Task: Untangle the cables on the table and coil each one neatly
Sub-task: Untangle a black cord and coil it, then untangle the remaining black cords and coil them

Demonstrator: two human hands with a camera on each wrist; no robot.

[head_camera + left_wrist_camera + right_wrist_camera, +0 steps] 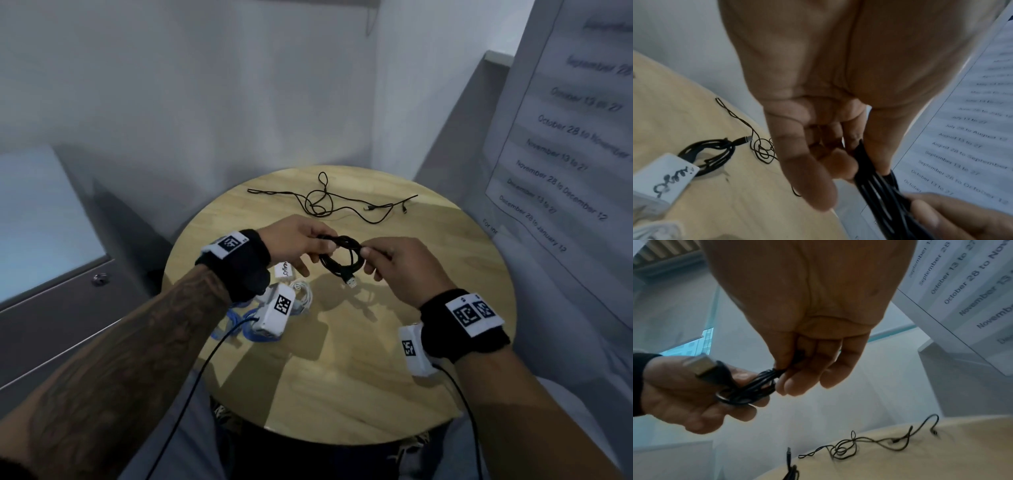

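Observation:
A black cable wound into a small coil [339,255] hangs above the middle of the round wooden table [359,359]. My left hand [320,245] pinches the coil's left side and my right hand [368,255] pinches its right side. The coil's USB plug [351,282] dangles below. In the left wrist view my left hand [861,160] grips the coil's strands [875,183]. In the right wrist view my right hand [785,374] holds the coil [756,386], with the USB plug [701,366] sticking out. A thin black cable [322,202] lies loose and knotted at the table's far side.
Below my left wrist lie a white cable [301,294], a blue cable [239,325] and a white charger block [284,270]. Another coiled black cable [711,154] rests beside that block [663,175]. A printed date sheet [565,137] hangs on the right wall.

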